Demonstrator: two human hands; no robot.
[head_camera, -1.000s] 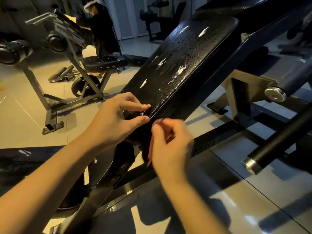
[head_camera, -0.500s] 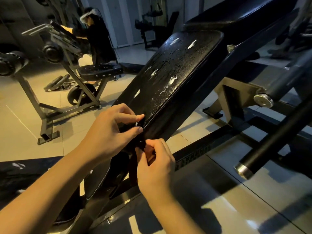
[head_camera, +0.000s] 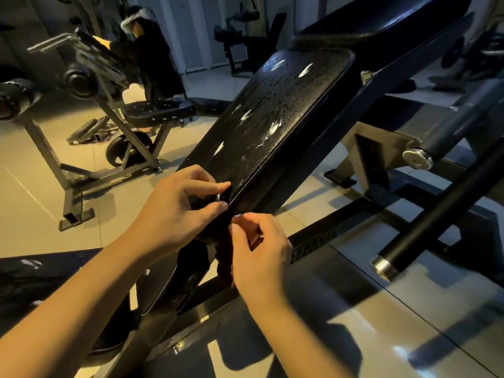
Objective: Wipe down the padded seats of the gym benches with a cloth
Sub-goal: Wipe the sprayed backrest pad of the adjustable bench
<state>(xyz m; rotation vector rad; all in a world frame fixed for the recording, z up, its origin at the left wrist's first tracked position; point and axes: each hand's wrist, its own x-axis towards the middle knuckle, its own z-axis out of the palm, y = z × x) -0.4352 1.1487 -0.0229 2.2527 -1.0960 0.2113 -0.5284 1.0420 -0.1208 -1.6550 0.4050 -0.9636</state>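
While left hand (head_camera: 174,214) and right hand (head_camera: 260,251) pinch the cloth (head_camera: 224,264), a black bar (head_camera: 441,203) juts alongside.

Bare forearms (head_camera: 81,290), seemingly short-nailed fingers (head_camera: 210,186)

Single head-worn wide-angle view, aimed forward and down. Very near left hand (head_camera: 174,211) and right hand (head_camera: 259,255), forearms (head_camera: 68,309) entering from bottom edge. Tilted pad (head_camera: 272,118) rises away at centre; floor (head_camera: 409,309) below; second bench (head_camera: 158,113) farther back left; far wall (head_camera: 196,36) at top edge
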